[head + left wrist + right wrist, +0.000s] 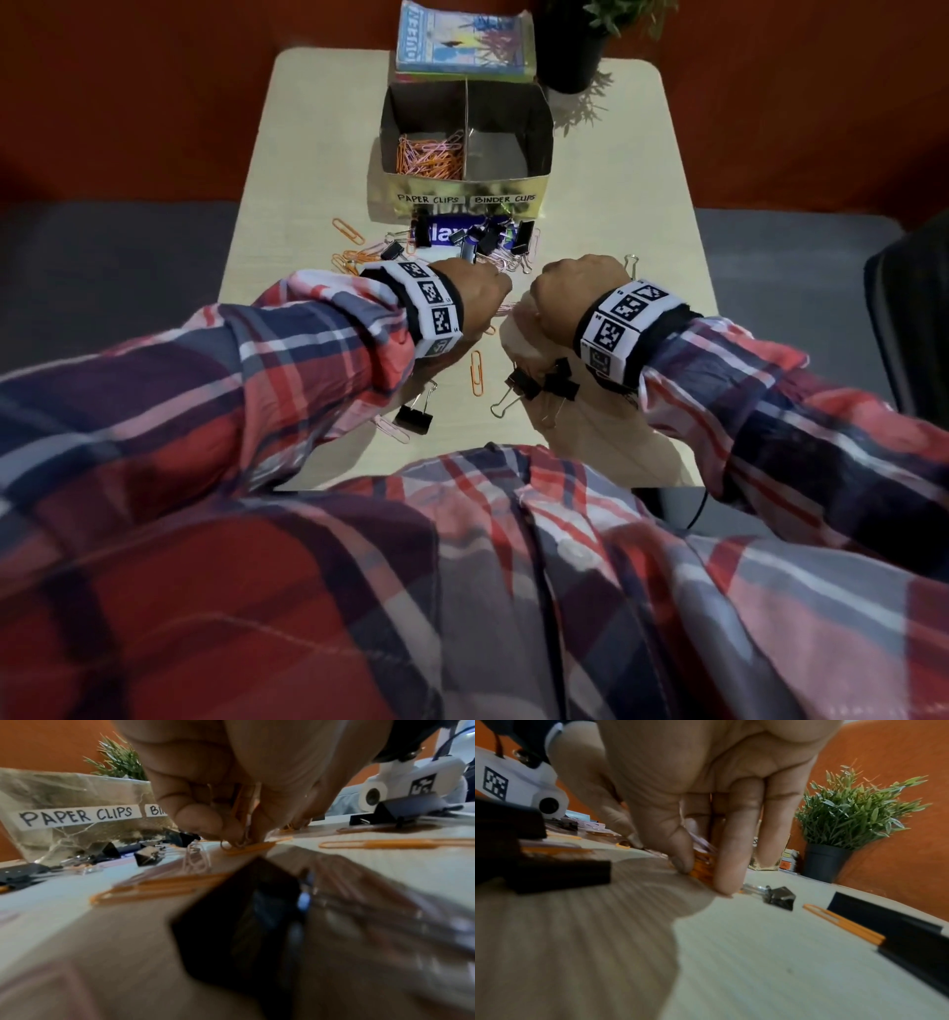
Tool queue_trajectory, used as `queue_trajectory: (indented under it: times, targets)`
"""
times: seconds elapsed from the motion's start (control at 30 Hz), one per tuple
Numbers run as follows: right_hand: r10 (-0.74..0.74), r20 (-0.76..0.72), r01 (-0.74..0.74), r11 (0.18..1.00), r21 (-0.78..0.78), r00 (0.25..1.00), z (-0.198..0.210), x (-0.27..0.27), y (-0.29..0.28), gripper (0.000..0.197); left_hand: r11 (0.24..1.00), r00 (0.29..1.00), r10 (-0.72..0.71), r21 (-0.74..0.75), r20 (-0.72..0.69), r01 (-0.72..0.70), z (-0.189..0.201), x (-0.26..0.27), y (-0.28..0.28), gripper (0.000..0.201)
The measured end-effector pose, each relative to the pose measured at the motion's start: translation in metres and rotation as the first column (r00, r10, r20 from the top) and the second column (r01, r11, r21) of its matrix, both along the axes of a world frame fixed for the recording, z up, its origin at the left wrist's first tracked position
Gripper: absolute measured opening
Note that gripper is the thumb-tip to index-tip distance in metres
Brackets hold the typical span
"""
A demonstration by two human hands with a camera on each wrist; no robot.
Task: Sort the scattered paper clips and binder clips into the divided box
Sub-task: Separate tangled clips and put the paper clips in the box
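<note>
The divided box [464,198] stands at the table's far middle, labelled PAPER CLIPS and BINDER CLIPS. Orange and pink paper clips [429,157] fill its left compartment; the right one looks empty. Loose black binder clips [480,236] and paper clips [349,231] lie scattered in front of it. My left hand [472,290] is down on the table and pinches several paper clips [244,817] between curled fingertips. My right hand [570,288], close beside it, pinches a bunch of orange and pink paper clips [702,862] between thumb and fingers.
A stack of books [464,43] lies behind the box, with a potted plant [575,46] to its right. More binder clips [544,383] and an orange paper clip [477,372] lie near the table's front edge. A blue packet [452,234] sits under the clip pile.
</note>
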State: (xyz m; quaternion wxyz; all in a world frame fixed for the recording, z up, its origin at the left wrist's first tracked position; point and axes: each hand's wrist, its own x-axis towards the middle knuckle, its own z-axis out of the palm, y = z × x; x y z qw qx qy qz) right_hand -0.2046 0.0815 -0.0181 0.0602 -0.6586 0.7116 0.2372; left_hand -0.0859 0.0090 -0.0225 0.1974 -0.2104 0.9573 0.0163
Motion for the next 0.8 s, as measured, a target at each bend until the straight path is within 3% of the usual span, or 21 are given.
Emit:
queue_trajectory:
  times: [0.13,0.33,0.5,0.6,0.8]
  targets:
    - [-0.034,-0.002,0.034,0.999,0.018,0.999,0.0,-0.001,0.001,0.024,0.996,0.997,0.061,0.056,0.049,-0.064,0.001,0.0,-0.013,0.016]
    - [-0.034,0.016,0.033,0.999,0.029,0.999,0.002,-0.002,0.001,0.021,0.97,0.968,0.216,0.14,-0.129,-0.198,0.034,0.009,-0.047,0.025]
    - [-0.032,0.049,0.03,0.998,0.048,0.998,0.005,0.003,0.003,0.031,0.94,0.891,0.338,0.071,-0.302,-0.333,0.073,-0.002,-0.1,0.018]
    - [-0.039,0.035,0.037,0.998,0.058,0.999,0.007,0.005,0.004,0.026,0.913,0.876,0.384,-0.019,-0.292,-0.407,0.072,-0.011,-0.125,0.016]
    - [-0.063,0.061,0.059,0.996,0.061,0.996,0.006,0.008,0.004,0.025,0.891,0.875,0.444,-0.005,-0.196,-0.453,0.045,-0.016,-0.141,0.018]
